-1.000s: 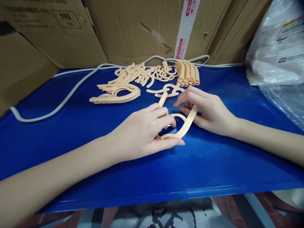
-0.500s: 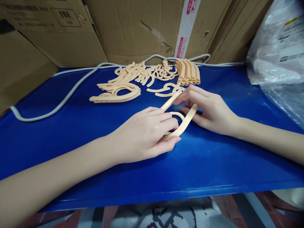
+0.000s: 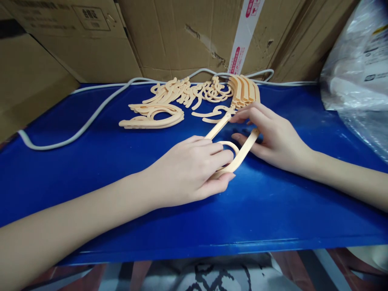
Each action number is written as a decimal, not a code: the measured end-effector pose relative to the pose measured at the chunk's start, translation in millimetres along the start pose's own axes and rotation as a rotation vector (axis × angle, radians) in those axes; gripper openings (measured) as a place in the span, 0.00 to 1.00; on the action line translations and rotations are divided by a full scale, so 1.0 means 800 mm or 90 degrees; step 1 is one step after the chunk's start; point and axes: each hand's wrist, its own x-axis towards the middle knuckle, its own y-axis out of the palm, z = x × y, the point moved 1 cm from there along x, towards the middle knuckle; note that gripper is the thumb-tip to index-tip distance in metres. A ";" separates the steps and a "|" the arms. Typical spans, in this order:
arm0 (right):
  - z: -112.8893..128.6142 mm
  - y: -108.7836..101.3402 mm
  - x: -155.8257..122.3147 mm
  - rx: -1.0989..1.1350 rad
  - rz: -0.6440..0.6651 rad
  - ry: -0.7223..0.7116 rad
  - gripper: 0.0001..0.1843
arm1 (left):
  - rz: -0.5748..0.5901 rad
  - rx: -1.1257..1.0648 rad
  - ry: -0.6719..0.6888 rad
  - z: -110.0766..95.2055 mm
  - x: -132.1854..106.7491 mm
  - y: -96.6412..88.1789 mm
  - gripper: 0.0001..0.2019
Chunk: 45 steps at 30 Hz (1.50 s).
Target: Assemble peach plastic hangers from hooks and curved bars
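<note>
My left hand [image 3: 194,171] is closed around a beige plastic folding clothes hanger [image 3: 244,151], covering its middle. The hanger's two arms stretch away toward the right, and a curved loop shows between them. Over the far ends of the arms is my right hand [image 3: 273,135], with thumb and fingers spread apart. Its fingertips are by the tip of the upper arm; the lower arm's end lies within the spread hand. Just beyond are loose curved hook pieces [image 3: 212,120] on the blue table.
Folded hangers [image 3: 153,117] lie stacked at left. Behind them are piles of curved pieces [image 3: 169,91] and hooks [image 3: 216,91], plus neatly stacked arm pieces [image 3: 244,91]. A white cable [image 3: 91,121] runs along the back. Cardboard boxes [image 3: 169,36] and a plastic-wrapped bundle [image 3: 351,76] border the table [image 3: 273,218].
The thumb and fingers of my right hand have spread farther apart at the hanger's ends. My left hand keeps its hold. The whole view has shifted slightly.
</note>
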 end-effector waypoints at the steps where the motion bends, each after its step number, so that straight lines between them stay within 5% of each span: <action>1: -0.001 0.001 0.000 -0.007 0.007 0.008 0.15 | 0.000 0.001 -0.003 0.000 0.000 0.000 0.08; 6: -0.009 0.006 -0.001 -0.013 0.034 0.008 0.21 | -0.003 -0.001 -0.007 0.001 0.002 0.001 0.09; 45: -0.001 -0.001 -0.002 0.028 0.077 -0.050 0.14 | 0.023 -0.010 -0.014 0.000 0.004 0.004 0.10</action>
